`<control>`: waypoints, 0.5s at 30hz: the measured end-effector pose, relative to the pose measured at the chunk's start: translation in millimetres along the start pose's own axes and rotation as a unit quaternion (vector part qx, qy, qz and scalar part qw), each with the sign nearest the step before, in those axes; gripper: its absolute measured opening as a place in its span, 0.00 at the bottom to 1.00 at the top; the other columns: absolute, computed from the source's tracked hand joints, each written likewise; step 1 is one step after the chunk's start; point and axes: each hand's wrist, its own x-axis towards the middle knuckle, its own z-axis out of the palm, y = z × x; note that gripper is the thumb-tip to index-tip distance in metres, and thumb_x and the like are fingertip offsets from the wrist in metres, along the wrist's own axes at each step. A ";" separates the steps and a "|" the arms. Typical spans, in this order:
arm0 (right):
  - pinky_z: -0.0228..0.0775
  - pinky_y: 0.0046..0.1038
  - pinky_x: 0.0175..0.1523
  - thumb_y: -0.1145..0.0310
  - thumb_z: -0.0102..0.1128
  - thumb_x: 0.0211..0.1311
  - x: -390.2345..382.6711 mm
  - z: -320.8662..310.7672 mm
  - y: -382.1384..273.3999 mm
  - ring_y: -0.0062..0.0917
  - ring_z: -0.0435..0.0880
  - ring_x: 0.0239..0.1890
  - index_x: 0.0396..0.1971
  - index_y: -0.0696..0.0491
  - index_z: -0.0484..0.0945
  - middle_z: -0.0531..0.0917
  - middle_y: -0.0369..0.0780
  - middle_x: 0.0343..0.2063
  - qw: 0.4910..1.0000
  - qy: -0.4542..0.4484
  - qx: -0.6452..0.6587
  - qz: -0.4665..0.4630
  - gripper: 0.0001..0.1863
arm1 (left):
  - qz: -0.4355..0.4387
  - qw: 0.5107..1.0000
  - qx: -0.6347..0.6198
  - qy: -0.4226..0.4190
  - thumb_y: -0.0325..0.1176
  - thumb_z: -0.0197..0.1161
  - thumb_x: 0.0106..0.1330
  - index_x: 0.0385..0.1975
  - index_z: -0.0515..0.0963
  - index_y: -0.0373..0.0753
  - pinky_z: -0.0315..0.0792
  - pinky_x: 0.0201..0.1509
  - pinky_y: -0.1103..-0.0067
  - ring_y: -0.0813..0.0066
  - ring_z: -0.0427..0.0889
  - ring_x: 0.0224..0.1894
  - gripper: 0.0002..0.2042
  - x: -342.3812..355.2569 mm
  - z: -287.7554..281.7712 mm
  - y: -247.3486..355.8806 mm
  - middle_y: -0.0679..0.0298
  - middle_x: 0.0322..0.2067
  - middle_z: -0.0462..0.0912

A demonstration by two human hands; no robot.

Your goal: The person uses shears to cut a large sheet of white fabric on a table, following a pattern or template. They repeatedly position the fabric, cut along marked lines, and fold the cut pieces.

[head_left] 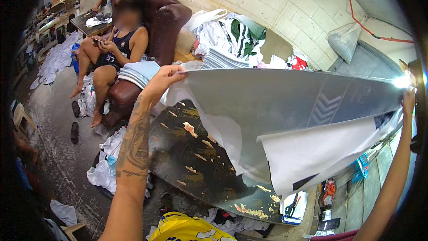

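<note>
Bare, tattooed left forearm extends far; bare left hand pinches. Bare right forearm slants far right; bare right hand grips.

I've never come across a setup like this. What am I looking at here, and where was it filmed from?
There is no machine: these are a person's own bare hands, seen from a camera worn on the head. Its fisheye lens bends straight edges and darkens the corners. The left hand pinches one end of a broad grey-and-white cloth with pale chevrons; the right hand holds the opposite end, stretching the upper edge between them. Below is a dark, scuffed tabletop with pale chipped patches, partly covered by the cloth. Beyond the left hand, another person in a dark sleeveless top sits in a dark red padded armchair.
</note>
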 end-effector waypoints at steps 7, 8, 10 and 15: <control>0.68 0.24 0.30 0.62 0.65 0.73 -183.2 -31.5 146.9 0.14 0.75 0.25 0.35 0.50 0.79 0.78 0.32 0.26 0.948 -0.222 0.227 0.021 0.09 | 0.144 0.952 0.240 0.126 0.42 0.69 0.74 0.40 0.86 0.31 0.71 0.39 0.79 0.86 0.77 0.34 0.16 -26.1 28.6 99.3 0.72 0.31 0.85; 0.69 0.24 0.32 0.66 0.66 0.72 -223.2 -34.7 148.0 0.16 0.77 0.28 0.37 0.54 0.82 0.82 0.34 0.28 0.963 -0.223 0.144 0.048 0.07 | 0.176 0.915 0.332 0.150 0.44 0.69 0.74 0.39 0.86 0.32 0.71 0.39 0.78 0.85 0.76 0.34 0.17 -30.3 29.1 113.0 0.71 0.30 0.84; 0.79 0.30 0.48 0.73 0.72 0.66 -317.2 -44.9 134.1 0.26 0.85 0.41 0.46 0.58 0.85 0.87 0.42 0.42 0.992 -0.090 -0.034 0.088 0.12 | 0.211 0.841 0.458 0.195 0.46 0.69 0.74 0.37 0.86 0.32 0.71 0.39 0.76 0.82 0.76 0.33 0.19 -36.8 25.6 137.1 0.69 0.28 0.83; 0.76 0.30 0.54 0.68 0.69 0.67 -478.2 -92.3 35.8 0.21 0.84 0.46 0.43 0.56 0.85 0.87 0.35 0.39 0.920 -0.345 0.177 0.059 0.10 | 0.242 0.811 0.499 0.186 0.48 0.66 0.75 0.44 0.88 0.34 0.75 0.46 0.73 0.74 0.81 0.39 0.19 -15.3 -39.2 175.7 0.66 0.35 0.87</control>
